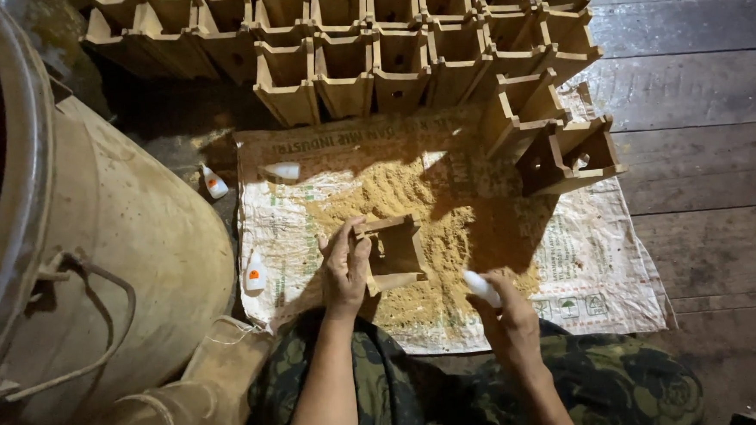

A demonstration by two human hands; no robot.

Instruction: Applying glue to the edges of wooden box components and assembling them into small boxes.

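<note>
My left hand point(345, 270) grips the left wall of the small wooden box point(393, 253), which sits open-side up on the sawdust point(412, 198). My right hand point(508, 318), closed around a white bottle point(482, 288), is lower right of the box, nozzle toward it.

Matt bare-wood box point(395, 253), powdery sawdust point(448, 235), coarse woven sack point(609, 269), rough floor planks point(699, 92)

Woven plastic sack point(588, 270) spread flat on plank floor point(697, 58). Sawdust heap point(394, 199) on sack's middle; small open wooden box point(393, 253) on the heap. Rows of wooden boxes point(343, 33) behind the sack. Large metal drum point(129, 234) to its left.
</note>
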